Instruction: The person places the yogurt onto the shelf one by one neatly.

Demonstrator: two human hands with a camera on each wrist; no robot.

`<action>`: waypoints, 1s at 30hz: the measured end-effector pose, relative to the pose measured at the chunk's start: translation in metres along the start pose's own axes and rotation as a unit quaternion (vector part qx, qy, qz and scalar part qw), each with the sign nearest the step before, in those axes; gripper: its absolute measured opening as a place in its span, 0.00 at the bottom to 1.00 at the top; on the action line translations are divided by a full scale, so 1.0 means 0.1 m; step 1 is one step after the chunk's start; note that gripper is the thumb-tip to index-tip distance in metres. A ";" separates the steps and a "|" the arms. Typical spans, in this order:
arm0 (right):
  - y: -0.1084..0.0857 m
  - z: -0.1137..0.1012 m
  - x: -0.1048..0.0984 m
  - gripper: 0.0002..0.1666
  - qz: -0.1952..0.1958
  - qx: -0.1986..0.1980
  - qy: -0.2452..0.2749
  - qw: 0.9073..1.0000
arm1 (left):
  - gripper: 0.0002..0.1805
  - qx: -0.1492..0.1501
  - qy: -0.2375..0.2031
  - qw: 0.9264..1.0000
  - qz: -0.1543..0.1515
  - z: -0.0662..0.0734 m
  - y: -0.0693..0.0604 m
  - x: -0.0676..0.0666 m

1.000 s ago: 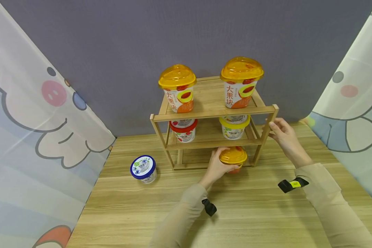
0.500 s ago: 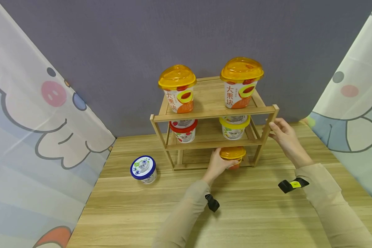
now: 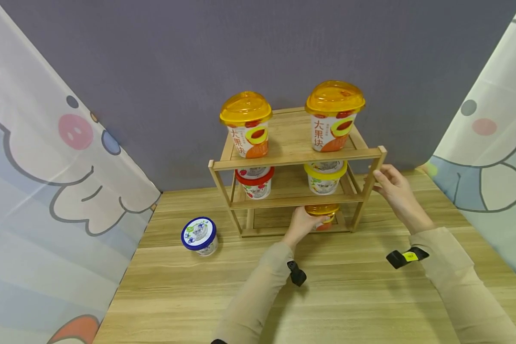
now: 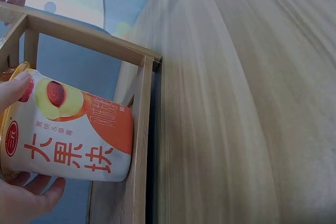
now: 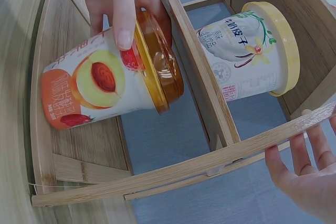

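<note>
My left hand (image 3: 302, 224) grips a white and orange fruit yogurt cup (image 4: 79, 129) with a clear amber lid, by its upper part. In the right wrist view the cup (image 5: 100, 85) is at the right end of the bottom shelf of the wooden rack (image 3: 296, 201), its base at the shelf boards. The thumb is on its near side, fingers around the back. My right hand (image 3: 395, 191) holds the rack's right front post; in the right wrist view its fingertips (image 5: 302, 153) lie against the wood.
Two amber-lidded cups, left (image 3: 248, 125) and right (image 3: 333, 117), top the rack. On the middle shelf are a red-lidded tub (image 3: 255, 184) and a yellow-lidded tub (image 3: 324, 179). A blue-lidded tub (image 3: 199, 235) stands on the table left of the rack. A grey wall is behind.
My left hand has moved the amber-lidded yogurt cup from the front of the bottom shelf further back into the rack. The right hand has kept its place on the post.
</note>
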State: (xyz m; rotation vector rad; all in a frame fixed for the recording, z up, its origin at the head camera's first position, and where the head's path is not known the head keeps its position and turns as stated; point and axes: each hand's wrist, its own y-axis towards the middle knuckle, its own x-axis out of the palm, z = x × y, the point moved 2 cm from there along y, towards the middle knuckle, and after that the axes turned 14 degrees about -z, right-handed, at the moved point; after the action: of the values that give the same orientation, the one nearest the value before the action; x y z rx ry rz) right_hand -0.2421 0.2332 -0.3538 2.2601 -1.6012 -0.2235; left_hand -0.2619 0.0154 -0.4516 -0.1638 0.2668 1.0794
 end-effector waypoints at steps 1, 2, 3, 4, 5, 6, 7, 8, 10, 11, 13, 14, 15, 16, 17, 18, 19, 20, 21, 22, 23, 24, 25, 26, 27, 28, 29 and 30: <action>0.00 0.00 0.00 0.06 0.000 -0.001 0.000 1.000 | 0.24 -0.004 0.003 1.000 0.000 0.00 0.01 0.00; 0.00 0.00 0.00 0.07 -0.001 -0.003 0.002 1.000 | 0.24 -0.009 0.005 1.000 0.000 0.00 0.01 -0.01; 0.00 0.00 0.00 0.07 -0.003 -0.004 0.003 1.000 | 0.24 -0.013 0.007 1.000 0.000 0.01 0.02 -0.01; 0.00 0.00 0.00 0.07 -0.004 -0.006 0.004 1.000 | 0.23 -0.017 0.009 1.000 -0.001 0.01 0.02 -0.01; 0.00 0.00 0.00 0.07 -0.005 -0.007 0.004 1.000 | 0.23 -0.022 0.009 1.000 -0.002 0.01 0.03 -0.01; 0.00 0.00 0.00 0.07 -0.006 -0.007 0.003 1.000 | 0.22 -0.026 0.007 1.000 -0.003 0.01 0.03 -0.01; 0.00 0.00 0.00 0.07 -0.006 -0.007 0.002 1.000 | 0.22 -0.031 0.007 0.999 -0.004 0.01 0.04 -0.01; 0.00 0.00 0.00 0.07 -0.006 -0.007 0.002 1.000 | 0.22 -0.036 0.006 0.999 -0.005 0.01 0.04 -0.01; 0.00 0.00 0.00 0.07 -0.006 -0.005 0.000 1.000 | 0.21 -0.048 0.003 0.999 -0.007 0.00 0.06 -0.01; 0.00 0.00 -0.01 0.07 -0.006 -0.004 0.000 1.000 | 0.21 -0.055 0.003 0.998 -0.007 0.00 0.06 -0.01; 0.00 0.00 -0.01 0.07 -0.006 -0.004 -0.001 1.000 | 0.21 -0.064 0.005 0.998 -0.009 0.01 0.07 -0.02; 0.00 0.00 -0.01 0.07 -0.006 -0.003 -0.001 1.000 | 0.21 -0.067 0.004 0.998 -0.010 0.01 0.08 -0.02; 0.00 0.00 -0.01 0.07 -0.007 -0.003 0.000 1.000 | 0.21 -0.070 0.005 0.997 -0.011 0.01 0.08 -0.02; 0.00 0.00 -0.01 0.07 -0.007 -0.003 0.000 1.000 | 0.22 -0.070 0.007 0.997 -0.011 0.00 0.09 -0.02; 0.00 0.00 -0.01 0.07 -0.007 -0.004 0.001 1.000 | 0.22 -0.070 0.007 0.997 -0.013 0.00 0.10 -0.02; 0.00 0.00 -0.01 0.07 -0.007 -0.005 0.003 1.000 | 0.22 -0.069 0.007 0.998 -0.013 0.00 0.10 -0.01; 0.00 0.00 -0.01 0.07 -0.007 -0.006 0.005 1.000 | 0.23 -0.068 0.006 0.998 -0.013 0.00 0.10 -0.01; 0.00 0.00 -0.01 0.07 -0.008 -0.006 0.006 1.000 | 0.23 -0.067 0.004 0.998 -0.013 0.00 0.11 -0.01; 0.00 0.00 -0.01 0.07 -0.008 -0.006 0.007 1.000 | 0.23 -0.069 0.004 0.998 -0.012 -0.01 0.11 0.00; 0.00 0.00 -0.01 0.07 -0.008 -0.006 0.007 1.000 | 0.23 -0.070 0.001 0.998 -0.011 -0.01 0.11 0.00; 0.00 0.00 -0.01 0.07 -0.008 -0.006 0.007 1.000 | 0.23 -0.071 0.001 0.997 -0.007 -0.01 0.11 0.01; 0.00 0.00 -0.01 0.07 -0.008 -0.005 0.006 1.000 | 0.23 -0.072 0.000 0.997 -0.004 -0.01 0.11 0.01; 0.00 0.00 -0.01 0.07 -0.008 -0.005 0.005 1.000 | 0.23 -0.072 0.000 0.997 -0.002 -0.02 0.11 0.02; 0.00 0.00 -0.01 0.07 -0.008 -0.004 0.005 1.000 | 0.24 -0.073 0.001 0.997 0.001 -0.02 0.11 0.02; 0.00 0.00 -0.01 0.07 -0.008 -0.004 0.005 1.000 | 0.24 -0.072 0.003 0.997 0.004 -0.02 0.11 0.03; 0.00 0.00 -0.01 0.07 -0.008 -0.004 0.005 1.000 | 0.24 -0.070 0.006 0.998 0.006 -0.02 0.11 0.03; 0.00 0.00 -0.01 0.07 -0.007 -0.004 0.006 1.000 | 0.24 -0.068 0.008 0.998 0.008 -0.02 0.11 0.04; 0.00 0.00 -0.01 0.07 -0.007 -0.003 0.005 1.000 | 0.25 -0.066 0.010 0.998 0.008 -0.01 0.11 0.04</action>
State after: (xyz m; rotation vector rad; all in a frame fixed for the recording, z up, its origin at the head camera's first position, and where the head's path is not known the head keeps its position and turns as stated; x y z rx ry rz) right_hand -0.2421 0.2338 -0.3543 2.2644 -1.5776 -0.2201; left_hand -0.2699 0.0235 -0.4542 -0.2907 0.2158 1.1124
